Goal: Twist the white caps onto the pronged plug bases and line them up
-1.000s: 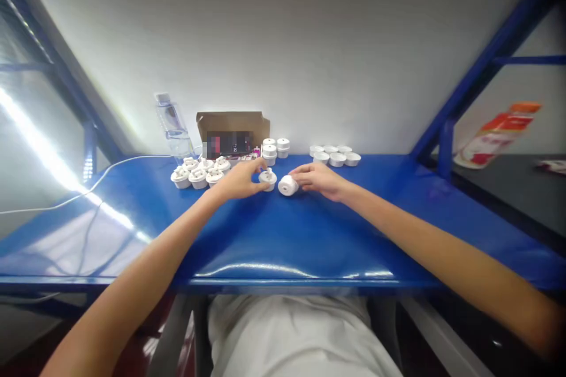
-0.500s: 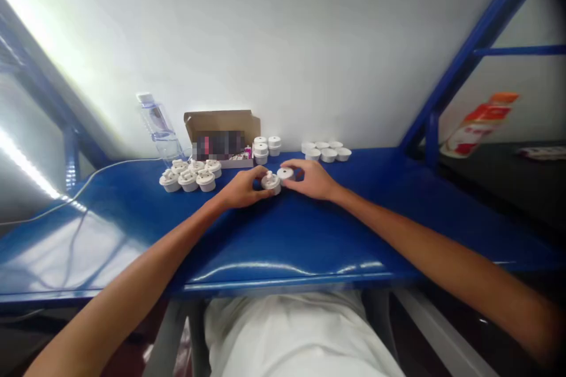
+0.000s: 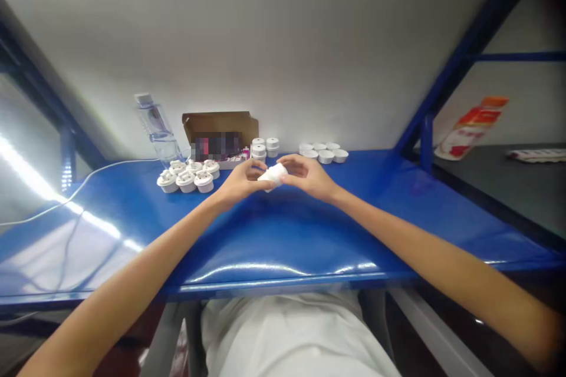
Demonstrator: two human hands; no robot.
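Above the middle of the blue table, my left hand (image 3: 244, 180) grips a white round base (image 3: 266, 179) between thumb and fingers. From the right, my right hand (image 3: 308, 177) holds a white round cap (image 3: 278, 172) tilted against that base. The two white parts touch and look like one piece; their seam is blurred. Left of my hands stand several white cups with fittings on top (image 3: 186, 179). Behind my hands are stacked white capped units (image 3: 259, 148). Several open white cups (image 3: 326, 156) sit at the back, right of the stack.
An open cardboard box (image 3: 221, 122) with small items stands at the back. A clear bottle (image 3: 160, 132) is left of it, near a white cable (image 3: 101, 169). On a dark surface at right stands a red and white bottle (image 3: 471, 129). Blue frame bars rise both sides.
The white cap in my right hand has moved left onto the base and tilted. Earlier the two parts were side by side with the base's fitting showing. The view has shifted slightly.
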